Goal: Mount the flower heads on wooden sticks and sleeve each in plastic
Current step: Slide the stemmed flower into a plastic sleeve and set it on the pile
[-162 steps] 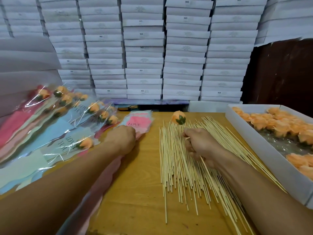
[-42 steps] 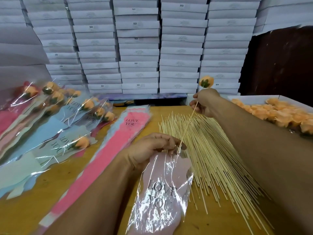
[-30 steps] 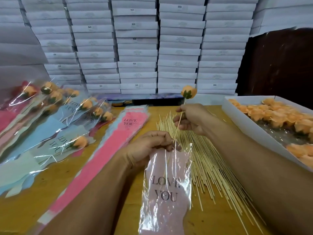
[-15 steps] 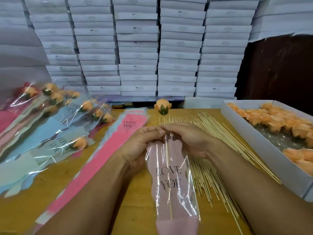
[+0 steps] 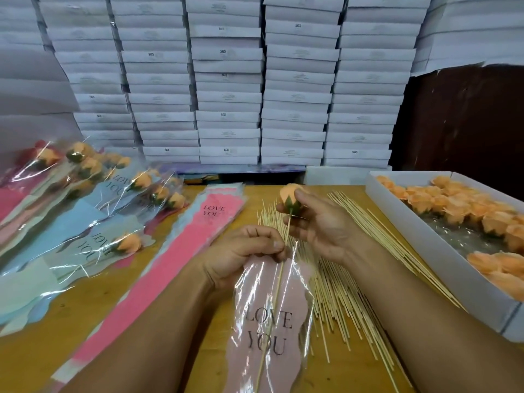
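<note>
My left hand (image 5: 249, 251) pinches the open mouth of a pale pink "LOVE YOU" plastic sleeve (image 5: 269, 330) that lies on the wooden table (image 5: 93, 313). A wooden stick (image 5: 276, 287) runs down inside the sleeve almost to its bottom. On the stick's top sits an orange flower head (image 5: 287, 195) with green sepals, above the sleeve's mouth. My right hand (image 5: 317, 222) grips that flower head at its base with thumb and fingers.
Loose wooden sticks (image 5: 346, 285) are spread under my right arm. A white box of orange flower heads (image 5: 453, 211) stands at the right. A stack of pink sleeves (image 5: 181, 251) lies left of centre, finished sleeved flowers (image 5: 85, 194) further left. Stacked white boxes (image 5: 226, 80) line the back.
The stick has slid down deep into the sleeve. My right hand moved from the sleeve's mouth up to the flower head, which has come lower toward the sleeve.
</note>
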